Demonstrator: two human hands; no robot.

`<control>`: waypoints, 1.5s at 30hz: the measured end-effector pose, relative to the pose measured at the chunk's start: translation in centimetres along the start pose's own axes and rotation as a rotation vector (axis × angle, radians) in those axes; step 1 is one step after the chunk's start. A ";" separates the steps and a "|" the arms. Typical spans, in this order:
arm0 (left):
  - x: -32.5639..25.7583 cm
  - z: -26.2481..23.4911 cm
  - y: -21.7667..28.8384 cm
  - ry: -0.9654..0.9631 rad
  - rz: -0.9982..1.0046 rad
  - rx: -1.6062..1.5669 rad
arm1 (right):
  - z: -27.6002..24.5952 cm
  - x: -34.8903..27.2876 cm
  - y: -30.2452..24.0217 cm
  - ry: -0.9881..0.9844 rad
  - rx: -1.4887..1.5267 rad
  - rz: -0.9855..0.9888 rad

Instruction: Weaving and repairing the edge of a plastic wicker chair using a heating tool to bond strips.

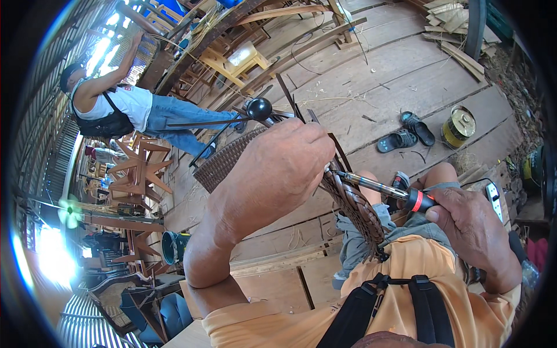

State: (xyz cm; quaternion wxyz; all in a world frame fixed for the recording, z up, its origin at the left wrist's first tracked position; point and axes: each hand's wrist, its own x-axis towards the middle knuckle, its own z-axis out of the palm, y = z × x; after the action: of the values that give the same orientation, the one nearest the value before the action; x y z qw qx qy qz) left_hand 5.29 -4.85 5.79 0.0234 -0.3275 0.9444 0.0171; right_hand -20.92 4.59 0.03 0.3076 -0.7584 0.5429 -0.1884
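Note:
My left hand [272,171] is closed around the edge of a dark brown woven rattan panel [229,158], pinching a strand at its rim. The weave runs down over my knee as a braided edge [357,211]. My right hand [470,223] grips a tool with a black handle, a red band and a metal shaft [377,187], its tip pushed into the weave just under my left fingers. A black round knob [259,108] and several loose dark strands [287,93] stick up behind the panel.
Plank floor all around. A pair of dark sandals [406,133] and a yellow tin can [458,126] lie to the right. Another person in a white shirt and jeans [130,110] works on wooden frames at the left. Wooden chair frames [139,168], a dark bucket [174,246].

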 end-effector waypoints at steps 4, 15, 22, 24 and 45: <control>0.1 0.0 0.0 0.012 0.010 0.003 | 0.0 0.1 0.0 0.005 -0.013 -0.010; 0.0 0.0 0.0 0.029 0.012 0.018 | -0.3 0.1 -0.2 -0.047 0.019 0.087; -0.1 0.1 0.0 0.049 0.042 0.012 | -0.2 -0.1 -0.3 -0.040 -0.013 0.093; -0.1 0.2 0.0 0.053 0.038 0.006 | -0.2 -0.1 -0.3 -0.043 -0.005 0.087; 0.1 0.2 0.4 0.069 0.041 0.003 | -0.2 -0.4 -0.3 0.041 -0.090 -0.033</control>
State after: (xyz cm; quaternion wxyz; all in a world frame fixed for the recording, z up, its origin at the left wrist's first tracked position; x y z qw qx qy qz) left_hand 4.98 -4.62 5.64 -0.0091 -0.3083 0.9512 0.0049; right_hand -20.94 4.95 0.35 0.2589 -0.7761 0.5445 -0.1845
